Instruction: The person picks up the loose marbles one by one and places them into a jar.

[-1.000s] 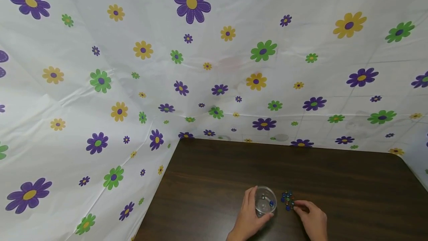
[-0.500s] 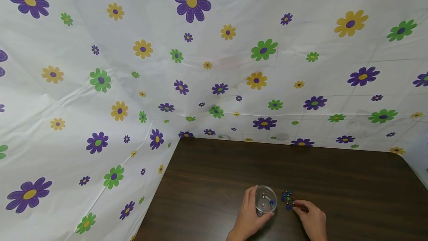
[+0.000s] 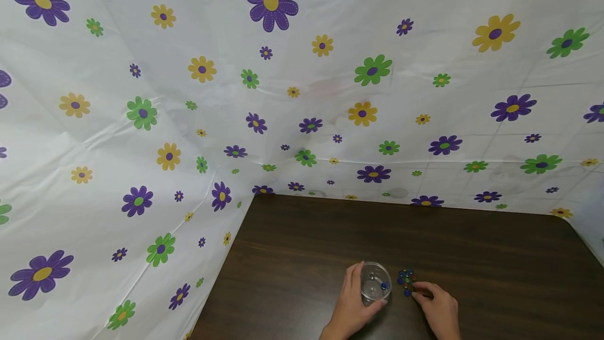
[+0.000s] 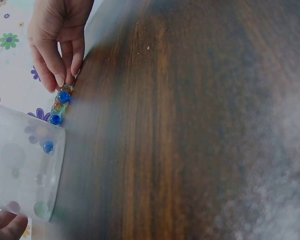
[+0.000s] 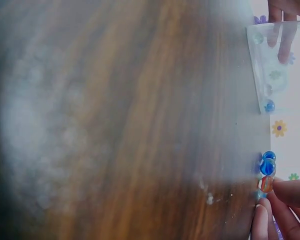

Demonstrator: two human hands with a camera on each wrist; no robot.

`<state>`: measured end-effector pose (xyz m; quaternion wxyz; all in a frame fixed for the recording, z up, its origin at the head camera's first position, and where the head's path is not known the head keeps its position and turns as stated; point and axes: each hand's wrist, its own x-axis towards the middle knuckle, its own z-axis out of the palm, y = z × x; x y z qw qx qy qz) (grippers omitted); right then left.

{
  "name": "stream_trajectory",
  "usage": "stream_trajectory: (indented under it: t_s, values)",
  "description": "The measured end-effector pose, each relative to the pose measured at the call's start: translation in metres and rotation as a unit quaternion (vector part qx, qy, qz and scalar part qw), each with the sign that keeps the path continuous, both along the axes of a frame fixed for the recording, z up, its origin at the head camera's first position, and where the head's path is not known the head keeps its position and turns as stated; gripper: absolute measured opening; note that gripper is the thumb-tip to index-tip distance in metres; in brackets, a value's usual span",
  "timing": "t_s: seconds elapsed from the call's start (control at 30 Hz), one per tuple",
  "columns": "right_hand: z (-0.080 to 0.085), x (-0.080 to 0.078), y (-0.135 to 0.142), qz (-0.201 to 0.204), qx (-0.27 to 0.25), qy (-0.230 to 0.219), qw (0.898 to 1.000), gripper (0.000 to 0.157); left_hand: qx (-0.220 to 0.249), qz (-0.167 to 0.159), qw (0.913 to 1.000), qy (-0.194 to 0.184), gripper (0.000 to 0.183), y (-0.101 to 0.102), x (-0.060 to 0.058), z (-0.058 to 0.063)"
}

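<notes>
Loose marbles (image 3: 407,280) on tbl (image 3: 302,245) btwn hands, at R hand (image 3: 440,306) fingertips; can't tell if pinching one. Clear cup (image 3: 373,297) w/ few marbles inside, gripped by L hand (image 3: 350,300). Flowered sheet (image 3: 325,77) beyond both hands.

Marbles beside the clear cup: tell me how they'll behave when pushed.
The marbles look round and sit on a flat table, so a push would probably roll them. Their glossy, glass-like surfaces may feel slippery. Lying clustered, one nudged could well knock its neighbours.
</notes>
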<state>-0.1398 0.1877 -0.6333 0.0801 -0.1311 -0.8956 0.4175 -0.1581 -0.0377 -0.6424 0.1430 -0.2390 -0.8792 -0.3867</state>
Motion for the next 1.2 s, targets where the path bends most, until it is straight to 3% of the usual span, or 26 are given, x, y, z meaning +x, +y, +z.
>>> stream_trajectory:
  t_s: [0.87,1.2]
  values:
    - [-0.0005,-0.0028,-0.0005,0.012,-0.003,0.004,1.000,0.019,0.000,0.008,0.9999,0.008,0.090,0.0003,-0.0002,-0.0009]
    - [-0.0017,-0.0032,0.0005,0.026,-0.001,-0.004,1.000,0.019,0.001,0.002,0.9999,-0.017,0.089,0.0000,-0.0001,0.0008]
